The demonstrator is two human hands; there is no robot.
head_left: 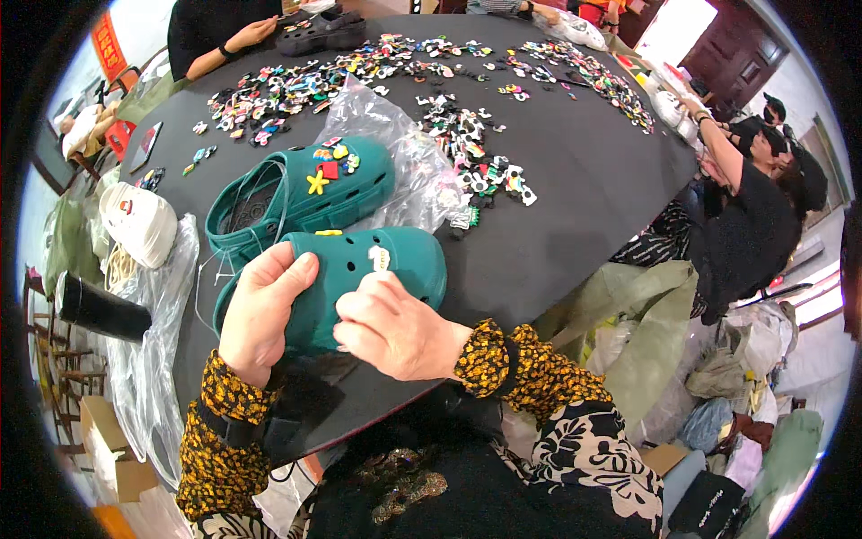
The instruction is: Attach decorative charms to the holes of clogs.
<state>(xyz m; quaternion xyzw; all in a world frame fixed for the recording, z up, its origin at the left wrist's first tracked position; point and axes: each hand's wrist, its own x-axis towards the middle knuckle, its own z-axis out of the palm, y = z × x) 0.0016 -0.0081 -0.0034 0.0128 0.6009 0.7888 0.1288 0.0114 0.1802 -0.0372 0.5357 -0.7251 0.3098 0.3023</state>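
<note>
My left hand (pixel 260 310) is closed round the heel end of a green foam clog (pixel 415 262), thumb on top. On the clog's upper, my right hand (pixel 395 328) is closed at a small white shoe charm (pixel 381 259) that stands at one of the holes. A yellow charm (pixel 329 233) sits near the clog's far edge. Just beyond lies the matching green clog (pixel 364 184), its top dressed with several charms, among them a yellow starfish charm (pixel 318 182) and a red one. A thin clear loop hangs by the two clogs.
Loose shoe charms (pixel 458 135) lie heaped across the dark table (pixel 575 189). A clear plastic bag (pixel 377 117) is behind the clogs. At the left are a white clog (pixel 139 225), a black cylinder (pixel 103 307) and a phone (pixel 146 146). Other people work around the table.
</note>
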